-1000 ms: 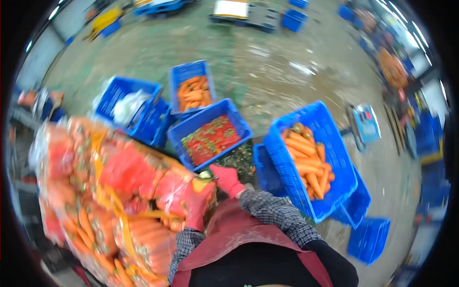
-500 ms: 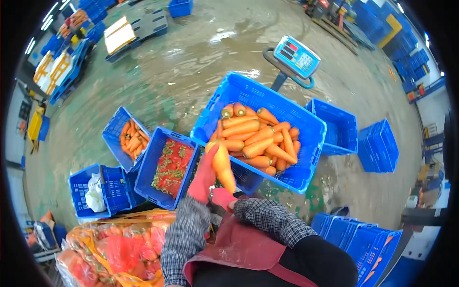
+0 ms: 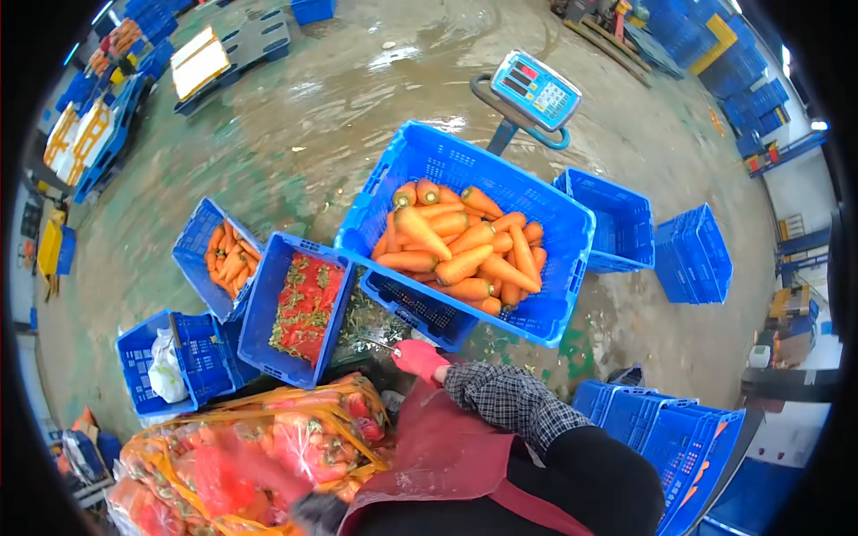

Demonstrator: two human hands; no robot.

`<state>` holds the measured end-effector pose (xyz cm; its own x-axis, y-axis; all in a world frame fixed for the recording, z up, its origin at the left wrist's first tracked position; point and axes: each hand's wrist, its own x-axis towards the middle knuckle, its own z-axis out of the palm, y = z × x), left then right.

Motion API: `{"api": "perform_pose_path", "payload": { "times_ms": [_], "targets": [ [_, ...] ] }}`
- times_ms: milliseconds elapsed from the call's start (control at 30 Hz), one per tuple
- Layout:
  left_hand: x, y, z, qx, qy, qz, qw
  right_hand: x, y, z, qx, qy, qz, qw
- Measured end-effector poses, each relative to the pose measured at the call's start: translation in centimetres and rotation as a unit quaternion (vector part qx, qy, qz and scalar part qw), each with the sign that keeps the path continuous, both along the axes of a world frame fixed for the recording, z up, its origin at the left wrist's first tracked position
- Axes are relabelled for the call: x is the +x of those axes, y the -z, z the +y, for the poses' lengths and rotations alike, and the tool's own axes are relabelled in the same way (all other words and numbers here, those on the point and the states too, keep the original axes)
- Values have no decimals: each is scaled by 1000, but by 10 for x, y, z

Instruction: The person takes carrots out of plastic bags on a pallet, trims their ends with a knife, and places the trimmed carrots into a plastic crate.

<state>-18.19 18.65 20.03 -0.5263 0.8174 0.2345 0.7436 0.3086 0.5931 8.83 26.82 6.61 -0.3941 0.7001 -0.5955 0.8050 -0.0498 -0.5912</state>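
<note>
My right hand point(image 3: 418, 359), in a pink glove, is closed around a small knife point(image 3: 382, 346) whose thin blade points left. Over the bagged carrots point(image 3: 313, 442) at the lower left, my left hand point(image 3: 259, 469) is smeared by motion, so its fingers cannot be made out. A large blue crate point(image 3: 559, 308) in the middle holds a pile of carrots point(image 3: 465, 246). To its left, a blue crate point(image 3: 255, 335) contains red bags and green trimmings point(image 3: 308, 304).
Behind the large crate stands a scale display point(image 3: 536, 89). A smaller crate of carrots point(image 3: 231, 259) and a crate with a white bag point(image 3: 166, 366) are at the left. Stacked blue crates point(image 3: 661, 438) stand at the lower right, with other crates point(image 3: 693, 255) above them.
My left hand has let go of the carrot, which now lies on the pile, and has moved down left over the bags. The view has shifted slightly.
</note>
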Motion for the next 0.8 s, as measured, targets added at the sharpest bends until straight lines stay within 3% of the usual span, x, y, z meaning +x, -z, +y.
{"api": "perform_pose_path", "payload": {
  "times_ms": [200, 300, 467, 533, 567, 600, 633, 700, 800],
  "targets": [
    [-85, -12, -166, -15, -259, 0, 966, -55, -10, -32, 54, -46, 37, 997],
    [-105, -11, -226, -8, -325, 25, 945, -80, -2, -60, 72, -61, 35, 995],
    [-141, -21, -327, 13, -420, 98, 902, -119, -14, -111, 93, -181, 89, 975],
    [-159, -30, -377, 25, -468, 130, 874, -116, -28, -135, 120, -177, 165, 963],
    [-166, -36, -409, 31, -502, 147, 852, -112, -36, -140, 58, -196, 181, 962],
    [-172, -39, -442, 36, -539, 161, 826, -119, -40, -141, 2, -255, 120, 960],
    [-176, -41, -476, 37, -579, 170, 796, -105, 3, -151, 97, -292, 241, 920],
    [-182, -42, -534, 37, -664, 174, 726, -121, -45, -148, 3, -366, 85, 927],
    [-182, -29, -620, 10, -824, 52, 564, -125, 1, -152, -5, -269, 129, 954]
  ]
}}
